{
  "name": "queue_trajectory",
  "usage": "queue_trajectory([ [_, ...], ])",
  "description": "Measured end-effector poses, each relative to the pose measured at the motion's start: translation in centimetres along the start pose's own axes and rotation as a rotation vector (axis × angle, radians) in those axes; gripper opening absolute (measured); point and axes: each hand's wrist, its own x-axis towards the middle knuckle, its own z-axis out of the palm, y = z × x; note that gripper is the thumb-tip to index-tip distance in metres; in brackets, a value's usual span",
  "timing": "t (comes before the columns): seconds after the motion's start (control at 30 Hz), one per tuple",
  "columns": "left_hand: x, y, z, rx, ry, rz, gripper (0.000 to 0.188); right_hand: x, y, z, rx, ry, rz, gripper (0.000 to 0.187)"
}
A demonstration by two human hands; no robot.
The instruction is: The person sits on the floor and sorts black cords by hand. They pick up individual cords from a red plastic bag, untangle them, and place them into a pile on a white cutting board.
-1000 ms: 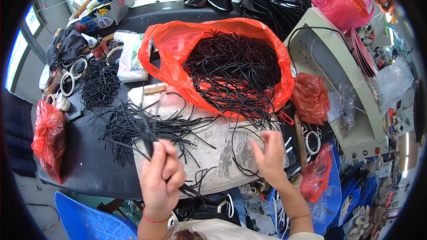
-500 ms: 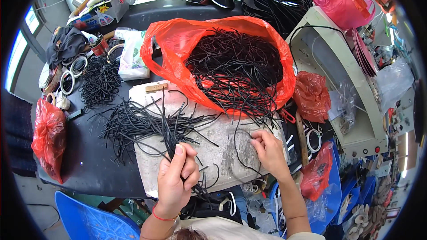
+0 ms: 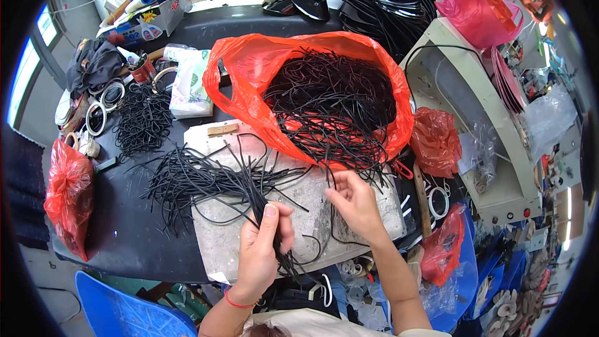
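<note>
My left hand [image 3: 261, 248] is closed around a bundle of thin black cords [image 3: 254, 193], thumb on top, with loose ends hanging below the fist. To its right, my right hand [image 3: 355, 205] has its fingertips pinched at a single black cord [image 3: 331, 219], which trails down over the pale board [image 3: 215, 243]. A heap of cut black cords [image 3: 187, 178] lies on the board's left side and over onto the dark table. Behind the hands, an open red plastic bag [image 3: 240, 75] is filled with a tangle of more black cords [image 3: 337, 90].
A small wooden block [image 3: 223, 130] lies at the board's far edge. Further left are a coil of black cord [image 3: 143, 115], tape rolls [image 3: 96, 118] and a tied red bag [image 3: 67, 200]. A pale machine frame [image 3: 493, 143] stands right; a blue chair [image 3: 128, 309] is near left.
My right hand has moved left and slightly up, to the single cord, closer to the bundle. My left hand has shifted a little right, still gripping its cords.
</note>
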Motion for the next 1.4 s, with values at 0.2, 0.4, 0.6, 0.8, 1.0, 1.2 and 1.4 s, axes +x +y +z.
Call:
queue_trajectory([
  [0.2,1.5,-5.2,0.3,0.061,0.016,0.049,0.030,-0.6,-6.0,1.1,0.184,-0.214,-0.115,0.017],
  [0.4,0.5,0.1,-0.9,-0.170,0.167,0.099,0.035,7.7,-2.9,-2.9,-0.443,0.298,-0.380,0.024],
  [0.6,0.6,0.3,-0.6,-0.144,0.141,0.137,0.033,11.3,1.7,-4.2,-0.737,0.404,-0.393,0.023],
  [0.8,1.1,-1.0,0.0,-0.082,0.042,-0.116,0.032,6.9,-1.4,-2.8,-0.993,0.410,-0.779,0.014],
  [1.0,2.6,-1.0,0.9,-0.189,-0.100,-0.324,0.037,-2.0,-5.5,-1.0,-0.934,0.020,-0.915,0.017],
  [1.2,1.0,0.0,-0.9,-0.022,-0.011,0.272,0.037,1.8,-6.5,-3.0,-0.718,-0.162,-0.961,0.016],
  [1.4,0.1,2.2,-0.6,-0.158,0.169,0.089,0.037,15.6,0.7,-9.9,-0.877,0.255,-0.704,0.018],
])
